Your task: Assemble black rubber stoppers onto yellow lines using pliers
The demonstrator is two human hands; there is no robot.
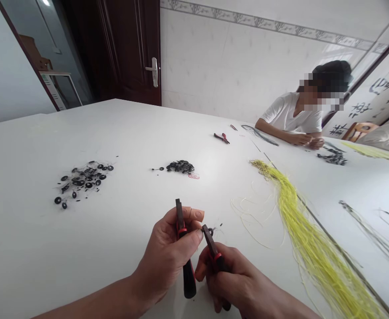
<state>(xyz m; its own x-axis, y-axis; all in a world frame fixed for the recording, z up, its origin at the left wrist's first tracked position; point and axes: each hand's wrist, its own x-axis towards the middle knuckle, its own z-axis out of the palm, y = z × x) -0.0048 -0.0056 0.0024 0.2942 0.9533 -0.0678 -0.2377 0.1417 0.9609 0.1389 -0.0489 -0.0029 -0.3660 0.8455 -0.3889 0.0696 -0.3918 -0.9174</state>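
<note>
Left hand [164,259] fingers wrapped on left pliers [188,279]; right hand [231,281] fingers tight on right pliers [215,250], tips at small black ring [211,231]. Keep tips steady.

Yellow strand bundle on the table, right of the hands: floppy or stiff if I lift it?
Probably floppy: the yellow strands lie in a loose, curving sheaf. Likely light, being so thin. The stray threads nearby suggest single strands may slip free.
</note>
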